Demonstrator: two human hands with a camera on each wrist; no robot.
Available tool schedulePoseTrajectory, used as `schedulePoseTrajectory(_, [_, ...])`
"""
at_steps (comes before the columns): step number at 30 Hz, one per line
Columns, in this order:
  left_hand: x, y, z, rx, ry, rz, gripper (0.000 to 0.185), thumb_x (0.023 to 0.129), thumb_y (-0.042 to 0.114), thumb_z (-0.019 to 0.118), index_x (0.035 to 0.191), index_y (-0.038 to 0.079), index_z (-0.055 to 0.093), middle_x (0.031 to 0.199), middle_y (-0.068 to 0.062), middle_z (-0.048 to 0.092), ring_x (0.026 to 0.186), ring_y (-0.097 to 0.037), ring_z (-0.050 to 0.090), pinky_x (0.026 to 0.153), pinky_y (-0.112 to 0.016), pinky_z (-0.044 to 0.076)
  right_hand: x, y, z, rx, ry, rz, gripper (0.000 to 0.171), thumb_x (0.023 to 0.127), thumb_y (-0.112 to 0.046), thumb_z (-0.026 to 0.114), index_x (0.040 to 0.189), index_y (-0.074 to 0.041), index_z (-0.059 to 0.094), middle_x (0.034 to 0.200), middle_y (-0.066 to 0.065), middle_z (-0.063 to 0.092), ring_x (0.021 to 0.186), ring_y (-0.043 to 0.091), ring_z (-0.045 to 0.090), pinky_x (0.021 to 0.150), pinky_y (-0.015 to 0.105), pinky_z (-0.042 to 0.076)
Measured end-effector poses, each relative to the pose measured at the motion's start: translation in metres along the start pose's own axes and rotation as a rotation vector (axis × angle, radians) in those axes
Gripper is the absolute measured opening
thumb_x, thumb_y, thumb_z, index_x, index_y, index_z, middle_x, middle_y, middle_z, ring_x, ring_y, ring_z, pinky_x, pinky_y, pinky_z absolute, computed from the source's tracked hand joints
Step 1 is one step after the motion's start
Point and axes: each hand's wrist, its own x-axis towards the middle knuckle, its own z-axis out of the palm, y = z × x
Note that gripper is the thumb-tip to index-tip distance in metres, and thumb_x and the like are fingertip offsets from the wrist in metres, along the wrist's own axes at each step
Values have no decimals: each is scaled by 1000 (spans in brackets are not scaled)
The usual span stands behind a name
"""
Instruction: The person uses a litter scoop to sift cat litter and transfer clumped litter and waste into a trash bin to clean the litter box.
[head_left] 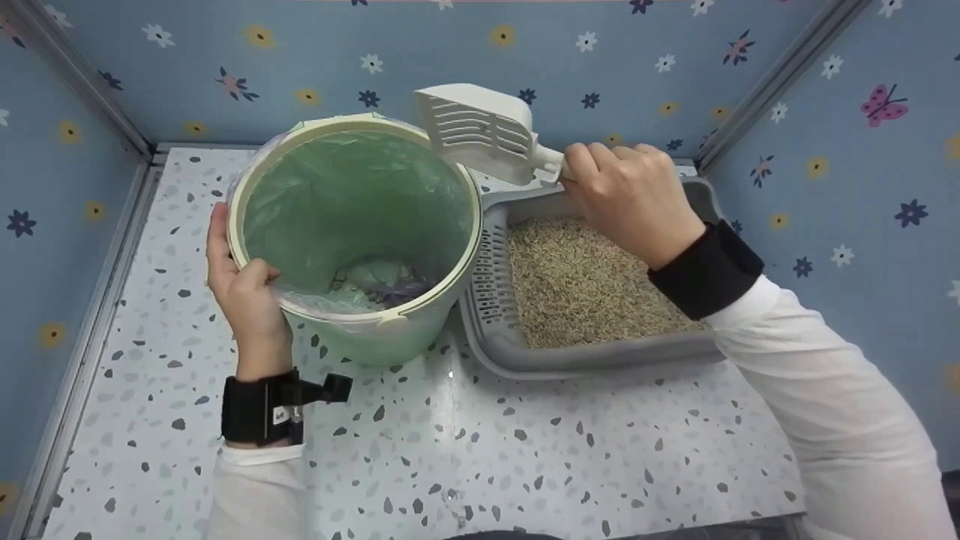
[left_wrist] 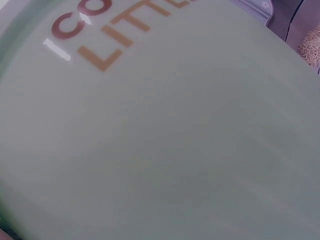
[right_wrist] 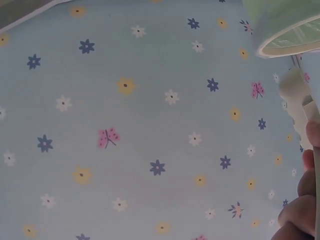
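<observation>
My right hand (head_left: pixel 626 199) grips the handle of a white slotted litter scoop (head_left: pixel 480 131), raised beside and partly over the right rim of the bin. In the right wrist view the scoop (right_wrist: pixel 296 97) and curled fingers (right_wrist: pixel 300 215) show at the right edge. With the thumb over the rim and fingers along the outside, my left hand (head_left: pixel 251 300) holds the left edge of a green bin (head_left: pixel 382 341). A clear plastic liner (head_left: pixel 352 165) lines the bin, and some clumps and crumpled plastic lie at its bottom. Printed lettering marks the bin's wall (left_wrist: pixel 150 130).
A grey litter tray (head_left: pixel 600 361) with slotted side stands right of the bin, filled with tan pellet litter (head_left: pixel 592 292). Both sit on a speckled white tabletop (head_left: pixel 480 450). Blue flowered panels (head_left: pixel 450 45) close in the back and sides.
</observation>
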Motion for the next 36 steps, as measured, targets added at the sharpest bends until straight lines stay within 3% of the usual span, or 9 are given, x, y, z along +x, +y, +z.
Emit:
schedulePoseTrajectory(9, [0,0,0,-5,-1,3,88,67,-20,22,149,11,27,152,0,29,138,-12,31,111,-35,31,-29,22,10,1,-67,95,25,95,-17,51,75,-2,52,52,2,41,38,14,29,34,27,24])
schedulePoseTrajectory(21, [0,1,1,-18,-4,2,88,67,-20,21,149,11,26,152,0,29,137,-12,32,110,-36,32,-74,41,41,-14,-208,168,29,91,-21,59,74,-1,49,49,2,40,38,14,30,33,30,27])
schedulePoseTrajectory(36, [0,1,1,3,-2,5,87,68,-20,23,149,11,27,152,0,29,137,-12,32,110,-37,31,-120,37,90,2,-312,177,31,87,-17,61,66,-6,40,47,2,38,36,20,36,33,39,34])
